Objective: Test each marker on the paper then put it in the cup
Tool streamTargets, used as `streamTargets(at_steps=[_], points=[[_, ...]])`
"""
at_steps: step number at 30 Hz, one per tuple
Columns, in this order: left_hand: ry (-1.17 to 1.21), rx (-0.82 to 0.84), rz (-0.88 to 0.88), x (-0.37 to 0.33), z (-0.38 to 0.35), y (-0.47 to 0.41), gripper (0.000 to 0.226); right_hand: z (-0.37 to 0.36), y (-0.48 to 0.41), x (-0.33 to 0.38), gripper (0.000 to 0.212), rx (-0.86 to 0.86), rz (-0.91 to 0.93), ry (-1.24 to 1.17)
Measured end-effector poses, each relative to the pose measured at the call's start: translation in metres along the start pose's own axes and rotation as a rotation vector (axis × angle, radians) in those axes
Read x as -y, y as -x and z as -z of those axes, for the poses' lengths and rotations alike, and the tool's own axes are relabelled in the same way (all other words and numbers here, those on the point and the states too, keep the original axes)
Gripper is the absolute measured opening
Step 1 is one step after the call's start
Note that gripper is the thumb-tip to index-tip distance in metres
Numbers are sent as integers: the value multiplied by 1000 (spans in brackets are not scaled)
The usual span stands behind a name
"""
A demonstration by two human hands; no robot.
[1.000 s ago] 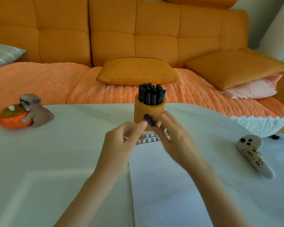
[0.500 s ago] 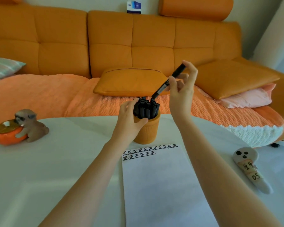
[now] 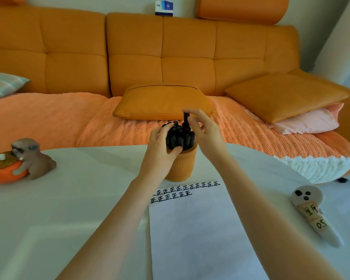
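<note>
My L hand (image 3: 160, 146) wraps the bunch of black markers (image 3: 179, 138) right where they stick out of the ribbed orange cylindrical cup (image 3: 183, 166). Thumb lies across the front by the rim, fingers curl round the far left side. My R hand (image 3: 205, 131) pinches one black marker (image 3: 186, 118) near its top btwn thumb and fingertips, other fingers loosely bent. That marker stands approx. upright, taller than the rest, its lower end down among the others inside the cup; can't tell how deep it sits. The cup stands upright on the white round table (image 3: 69, 209), just beyond the top edge of the white sheet of paper (image 3: 194, 239). The paper lies flat in front of me w/ two rows of small black test marks along its top; the upper row is longer. To the left, near the table edge, a grey-brown dog figurine (image 3: 31, 156) leans against an orange pumpkin-shaped pot (image 3: 6, 171). To the right lies a white ghost-shaped soft object (image 3: 309, 211) w/ black dots and a hand-written label. Behind the table is an orange tufted sofa (image 3: 129, 57) w/ an orange rectangular cushion (image 3: 162, 102) directly behind the cup.
</note>
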State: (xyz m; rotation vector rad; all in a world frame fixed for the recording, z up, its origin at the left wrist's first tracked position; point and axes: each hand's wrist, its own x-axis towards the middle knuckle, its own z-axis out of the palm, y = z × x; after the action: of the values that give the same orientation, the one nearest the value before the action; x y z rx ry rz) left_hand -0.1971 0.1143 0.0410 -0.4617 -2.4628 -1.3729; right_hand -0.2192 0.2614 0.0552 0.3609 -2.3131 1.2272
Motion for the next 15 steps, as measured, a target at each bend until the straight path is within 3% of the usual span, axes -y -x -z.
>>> streamTargets(at_steps=[9, 15], points=[[-37, -14, -5, 6, -4, 0, 62, -5, 10, -5, 11, -2, -133, -142], [-66, -1, 26, 7, -5, -1, 65, -8, 33, -16, 21, 67, -171, -152]])
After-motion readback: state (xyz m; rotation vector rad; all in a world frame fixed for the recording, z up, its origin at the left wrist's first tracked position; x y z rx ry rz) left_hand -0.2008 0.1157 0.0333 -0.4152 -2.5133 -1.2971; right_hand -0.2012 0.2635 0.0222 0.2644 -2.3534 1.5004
